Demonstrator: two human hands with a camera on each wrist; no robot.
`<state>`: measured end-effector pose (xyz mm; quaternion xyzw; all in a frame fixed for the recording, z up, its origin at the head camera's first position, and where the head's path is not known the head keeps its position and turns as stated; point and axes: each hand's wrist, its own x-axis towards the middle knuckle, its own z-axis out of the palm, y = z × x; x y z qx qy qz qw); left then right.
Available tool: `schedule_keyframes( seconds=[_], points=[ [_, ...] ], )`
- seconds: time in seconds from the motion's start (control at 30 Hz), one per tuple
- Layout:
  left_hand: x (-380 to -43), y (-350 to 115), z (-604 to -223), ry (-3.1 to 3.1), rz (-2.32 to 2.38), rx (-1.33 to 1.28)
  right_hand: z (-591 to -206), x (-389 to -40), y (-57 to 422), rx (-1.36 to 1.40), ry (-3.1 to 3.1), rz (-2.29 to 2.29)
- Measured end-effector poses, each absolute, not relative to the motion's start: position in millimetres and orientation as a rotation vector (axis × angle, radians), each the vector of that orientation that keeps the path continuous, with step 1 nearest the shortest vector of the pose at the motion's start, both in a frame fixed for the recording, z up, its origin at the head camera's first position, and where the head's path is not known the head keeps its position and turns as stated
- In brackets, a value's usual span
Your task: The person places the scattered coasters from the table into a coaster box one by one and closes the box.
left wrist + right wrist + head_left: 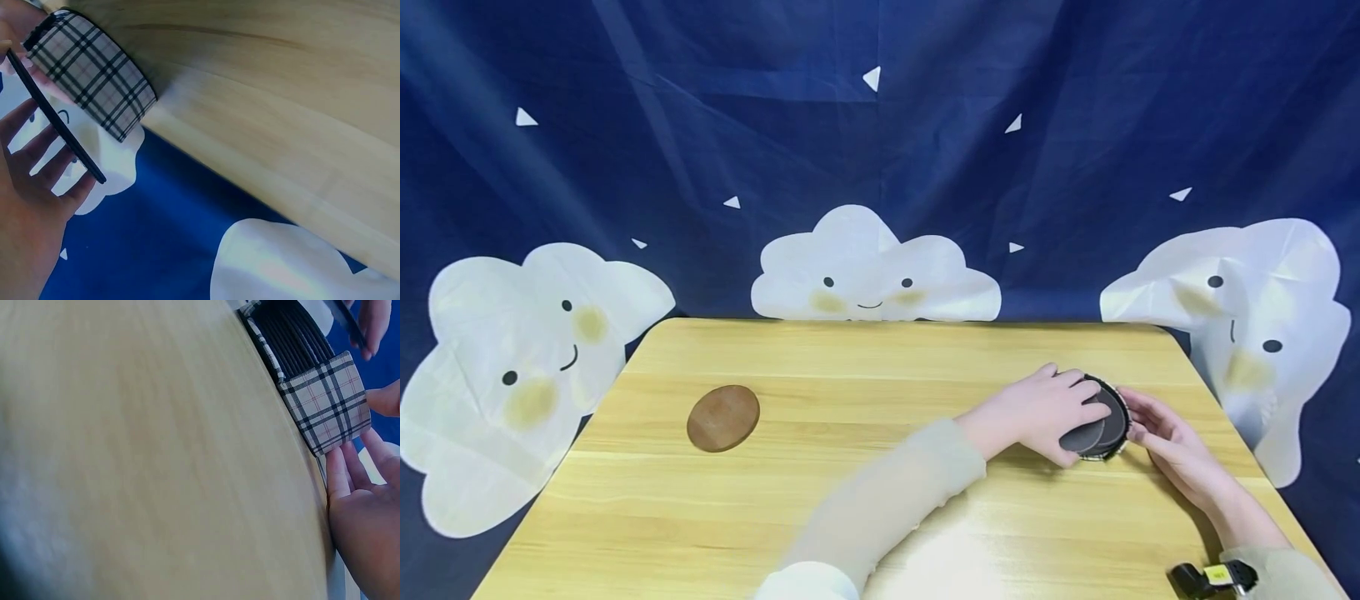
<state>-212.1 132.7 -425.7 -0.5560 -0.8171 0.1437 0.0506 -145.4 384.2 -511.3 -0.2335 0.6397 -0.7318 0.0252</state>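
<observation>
My left hand [1051,412] grips a thin round black coaster [59,122], its fingers and thumb spread to the disc's edge. That coaster is just over and apart from a plaid coaster holder [328,403] at the right side of the table. Inside the holder a stack of black coasters [294,337] shows through its open side. With thumb and fingers my right hand [1176,450] holds the holder's right-hand wall. On the left half of the table lies a round brown coaster [724,418], flat and away from both hands.
The light wooden table [850,367] has rounded far corners. Behind it hangs a dark blue curtain [775,150] with white clouds. A small black device with a yellow label [1217,575] sits at my right wrist.
</observation>
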Motion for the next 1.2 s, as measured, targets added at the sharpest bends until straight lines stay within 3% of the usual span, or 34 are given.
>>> schedule_keyframes(
  seconds=[1.2],
  points=[
    [-219.9,178.8,-435.2,-2.699,0.464,-1.581,-511.5,-144.4,385.2,-0.693,2.004,-2.240]
  ],
)
